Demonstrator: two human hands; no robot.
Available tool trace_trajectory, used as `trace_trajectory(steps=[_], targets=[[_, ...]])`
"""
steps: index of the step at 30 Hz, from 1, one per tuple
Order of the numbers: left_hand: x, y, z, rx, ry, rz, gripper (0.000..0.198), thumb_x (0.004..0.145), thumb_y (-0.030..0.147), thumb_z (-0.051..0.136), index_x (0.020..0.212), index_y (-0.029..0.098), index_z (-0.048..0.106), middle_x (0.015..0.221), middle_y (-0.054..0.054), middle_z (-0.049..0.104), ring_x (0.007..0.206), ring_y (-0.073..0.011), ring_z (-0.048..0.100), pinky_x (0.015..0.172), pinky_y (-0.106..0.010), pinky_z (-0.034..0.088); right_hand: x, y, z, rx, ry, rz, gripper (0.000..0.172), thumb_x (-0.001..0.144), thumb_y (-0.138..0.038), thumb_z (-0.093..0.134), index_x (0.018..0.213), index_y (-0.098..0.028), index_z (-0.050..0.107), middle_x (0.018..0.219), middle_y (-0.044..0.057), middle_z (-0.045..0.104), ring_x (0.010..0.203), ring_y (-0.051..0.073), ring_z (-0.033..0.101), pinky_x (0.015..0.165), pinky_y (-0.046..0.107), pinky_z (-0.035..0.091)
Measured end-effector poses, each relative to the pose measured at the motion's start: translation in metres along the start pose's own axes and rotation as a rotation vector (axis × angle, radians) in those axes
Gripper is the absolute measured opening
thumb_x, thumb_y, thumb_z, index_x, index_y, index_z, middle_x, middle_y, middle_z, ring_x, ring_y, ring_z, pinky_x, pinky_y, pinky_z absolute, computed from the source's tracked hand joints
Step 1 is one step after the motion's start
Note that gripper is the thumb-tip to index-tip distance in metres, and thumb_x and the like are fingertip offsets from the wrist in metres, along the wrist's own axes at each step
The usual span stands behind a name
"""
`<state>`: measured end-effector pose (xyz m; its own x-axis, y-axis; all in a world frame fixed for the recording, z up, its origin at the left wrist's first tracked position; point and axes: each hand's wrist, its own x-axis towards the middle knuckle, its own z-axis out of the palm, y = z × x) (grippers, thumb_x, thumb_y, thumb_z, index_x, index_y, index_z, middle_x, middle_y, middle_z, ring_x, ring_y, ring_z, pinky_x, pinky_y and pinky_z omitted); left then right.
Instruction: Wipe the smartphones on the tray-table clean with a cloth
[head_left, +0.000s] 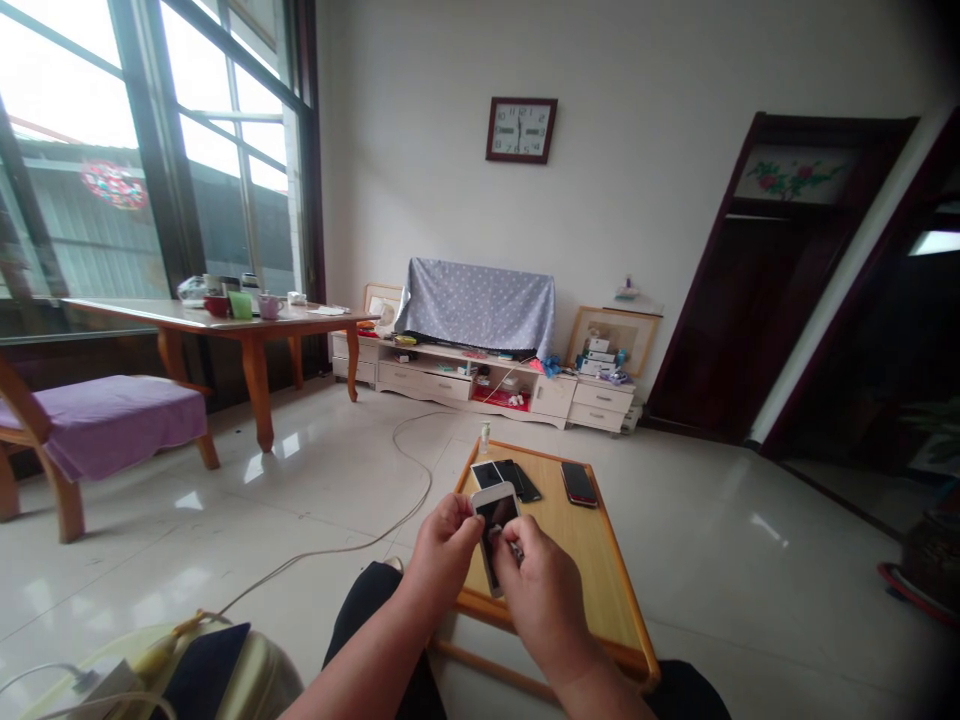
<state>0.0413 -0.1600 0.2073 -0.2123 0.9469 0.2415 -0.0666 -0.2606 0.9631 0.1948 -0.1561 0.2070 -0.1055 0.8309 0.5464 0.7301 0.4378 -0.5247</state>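
Note:
My left hand point(445, 545) grips a white-framed smartphone point(501, 508) by its left edge, with the dark screen facing up. My right hand point(546, 585) is closed over the lower part of that screen, its fingers pinching something small and whitish that I cannot make out. Both hands are above a small wooden table point(592, 590) with a raised rim. Just beyond the held phone lie a white-edged dark phone point(487, 474) and a black phone point(529, 484), overlapping. A dark phone with a reddish edge point(578, 484) rests near the table's right rim.
A clear pump bottle point(485, 437) stands at the small table's far left corner. To my lower left, a stool point(262, 675) carries a power strip and a dark blue flat item. A cable point(330, 550) runs across the floor. A purple-covered chair point(124, 415) stands farther left.

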Motion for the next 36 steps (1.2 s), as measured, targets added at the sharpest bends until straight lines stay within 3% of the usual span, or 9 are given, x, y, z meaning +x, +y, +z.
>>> trace_trajectory(steps=[6, 11, 16, 21, 27, 32, 36], targets=[[-0.002, 0.009, 0.003, -0.019, -0.024, -0.028, 0.016, 0.076, 0.033, 0.065, 0.076, 0.020, 0.055, 0.068, 0.005, 0.057, 0.067, -0.0116, 0.052, 0.067, -0.024, 0.042, 0.001, -0.001, -0.002, -0.033, 0.054, 0.014, 0.019, 0.093, -0.039, 0.054, 0.083, -0.024, 0.061, 0.070, 0.000, 0.069, 0.060, 0.016, 0.062, 0.055, 0.025, 0.031], [0.000, 0.011, 0.002, 0.007, -0.023, -0.008, 0.015, 0.075, 0.032, 0.064, 0.076, 0.020, 0.055, 0.067, 0.005, 0.059, 0.066, -0.0120, 0.054, 0.066, -0.024, 0.042, 0.001, -0.006, -0.003, -0.020, 0.015, -0.055, 0.020, 0.094, -0.036, 0.053, 0.080, -0.024, 0.060, 0.070, 0.001, 0.069, 0.062, 0.016, 0.062, 0.057, 0.025, 0.032], [0.001, 0.010, 0.000, 0.066, 0.023, 0.007, 0.017, 0.078, 0.033, 0.064, 0.074, 0.020, 0.053, 0.063, 0.005, 0.057, 0.063, -0.0116, 0.054, 0.065, -0.025, 0.042, 0.007, -0.002, -0.005, -0.058, 0.083, 0.029, 0.017, 0.093, -0.036, 0.054, 0.086, -0.024, 0.062, 0.072, 0.001, 0.070, 0.064, 0.017, 0.063, 0.057, 0.025, 0.032], [-0.002, 0.005, 0.002, 0.025, 0.031, 0.028, 0.018, 0.077, 0.034, 0.064, 0.075, 0.021, 0.052, 0.065, 0.006, 0.054, 0.063, -0.0114, 0.052, 0.062, -0.024, 0.040, -0.001, -0.009, 0.003, -0.044, 0.024, -0.064, 0.019, 0.094, -0.035, 0.052, 0.080, -0.024, 0.061, 0.069, 0.000, 0.069, 0.063, 0.016, 0.063, 0.057, 0.026, 0.030], [-0.006, 0.007, 0.002, 0.067, 0.061, 0.028, 0.018, 0.079, 0.035, 0.062, 0.074, 0.021, 0.051, 0.063, 0.006, 0.054, 0.063, -0.0119, 0.053, 0.064, -0.024, 0.041, 0.004, -0.002, -0.001, -0.054, 0.086, 0.022, 0.019, 0.093, -0.038, 0.053, 0.084, -0.024, 0.062, 0.070, 0.000, 0.069, 0.061, 0.017, 0.063, 0.055, 0.026, 0.031], [-0.007, 0.010, 0.004, 0.043, 0.070, 0.031, 0.017, 0.078, 0.034, 0.063, 0.074, 0.021, 0.051, 0.062, 0.007, 0.053, 0.062, -0.0111, 0.051, 0.063, -0.024, 0.040, -0.004, -0.005, 0.004, -0.042, 0.020, -0.085, 0.020, 0.093, -0.035, 0.053, 0.079, -0.025, 0.061, 0.069, 0.000, 0.069, 0.062, 0.016, 0.064, 0.056, 0.027, 0.032], [-0.005, 0.008, 0.001, 0.028, 0.084, 0.029, 0.018, 0.077, 0.036, 0.064, 0.074, 0.021, 0.054, 0.064, 0.006, 0.055, 0.063, -0.0116, 0.052, 0.064, -0.024, 0.040, 0.000, 0.001, 0.000, -0.067, 0.066, 0.007, 0.019, 0.093, -0.038, 0.052, 0.083, -0.024, 0.062, 0.069, 0.000, 0.070, 0.060, 0.017, 0.063, 0.055, 0.026, 0.031]])
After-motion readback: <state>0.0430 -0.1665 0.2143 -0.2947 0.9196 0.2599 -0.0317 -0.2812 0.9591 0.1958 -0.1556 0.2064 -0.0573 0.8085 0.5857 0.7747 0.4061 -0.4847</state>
